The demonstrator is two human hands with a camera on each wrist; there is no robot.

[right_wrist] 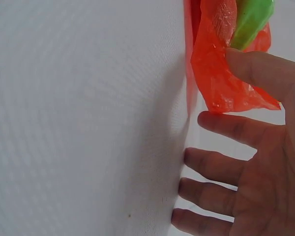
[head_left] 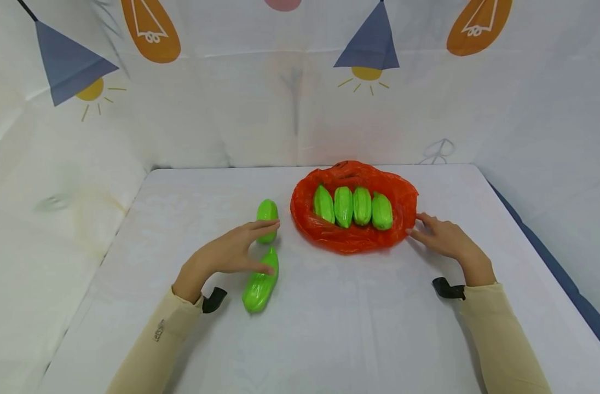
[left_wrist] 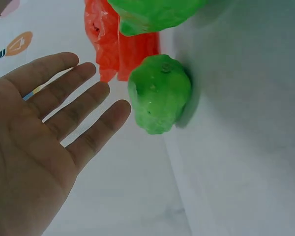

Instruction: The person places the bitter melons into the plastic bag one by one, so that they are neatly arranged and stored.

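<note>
Two glossy green, cucumber-like vegetables lie on the left part of the table in the head view: a near one (head_left: pixel 260 287) and a far one (head_left: pixel 267 209). My left hand (head_left: pixel 233 250) hovers over them, fingers extended and holding nothing; it partly hides both. Several similar green vegetables (head_left: pixel 362 206) lie side by side in a red plastic bag (head_left: pixel 349 241), its mouth spread wide. At the bag's right edge is my right hand (head_left: pixel 445 238). In the right wrist view its fingers are spread, with the thumb (right_wrist: pixel 255 69) and forefinger at the red plastic; contact is unclear.
The white-covered table (head_left: pixel 339 339) has its back edge just behind the bag. A white cloth with printed lamps (head_left: pixel 369 44) hangs behind it, and more white cloth hangs at both sides. Dark wrist mounts (head_left: pixel 448 288) stick out inward from both sleeves.
</note>
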